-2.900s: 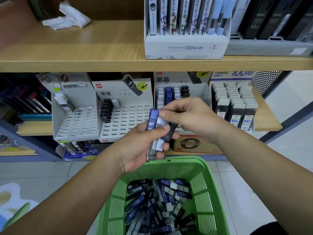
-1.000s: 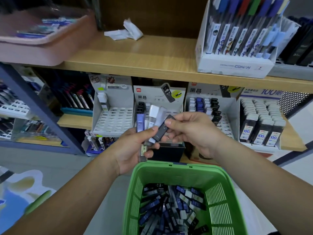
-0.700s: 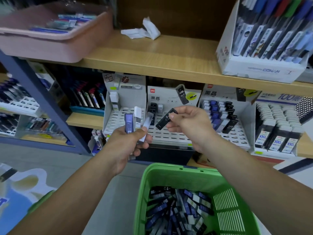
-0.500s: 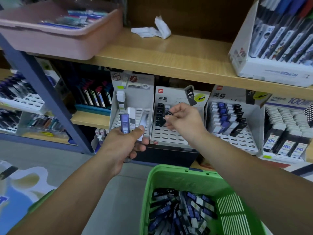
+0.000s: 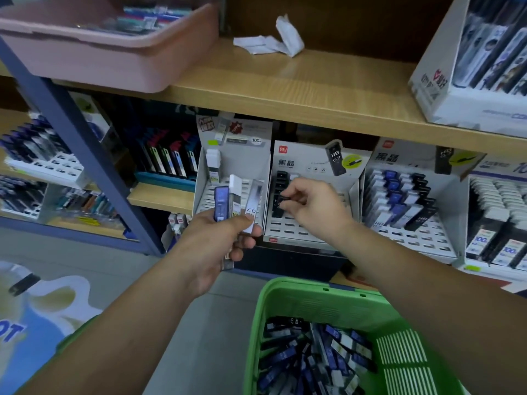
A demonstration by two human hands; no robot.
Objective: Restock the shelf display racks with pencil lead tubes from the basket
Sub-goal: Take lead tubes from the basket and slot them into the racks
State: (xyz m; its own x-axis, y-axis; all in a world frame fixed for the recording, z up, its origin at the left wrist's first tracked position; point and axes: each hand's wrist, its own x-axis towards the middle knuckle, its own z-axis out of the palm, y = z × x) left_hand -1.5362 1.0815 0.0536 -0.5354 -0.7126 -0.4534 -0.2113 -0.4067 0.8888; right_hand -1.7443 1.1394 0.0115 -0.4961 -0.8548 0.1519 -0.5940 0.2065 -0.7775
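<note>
My left hand (image 5: 212, 246) grips a fan of pencil lead tubes (image 5: 236, 202), one blue, one white-capped and one clear. My right hand (image 5: 312, 205) pinches a black lead tube (image 5: 285, 198) at the left column of the middle white display rack (image 5: 299, 229), where several black tubes stand. A green basket (image 5: 285, 297) full of blue, black and white lead tubes sits below my arms. The left rack (image 5: 205, 195) holds one tube and is mostly bare slots. The right rack (image 5: 413, 235) holds rows of blue, white and black tubes.
A wooden shelf (image 5: 285, 86) above carries a pink tray (image 5: 108, 55), crumpled paper (image 5: 271, 41) and a white pen box (image 5: 470, 89). A blue upright post (image 5: 85, 149) stands left of the racks. Boxed refills (image 5: 496, 223) fill the far right.
My right hand pulled the black tube from the bundle in my left hand and carried it forward to the middle rack's left column. My view moved closer to the shelf and turned left.
</note>
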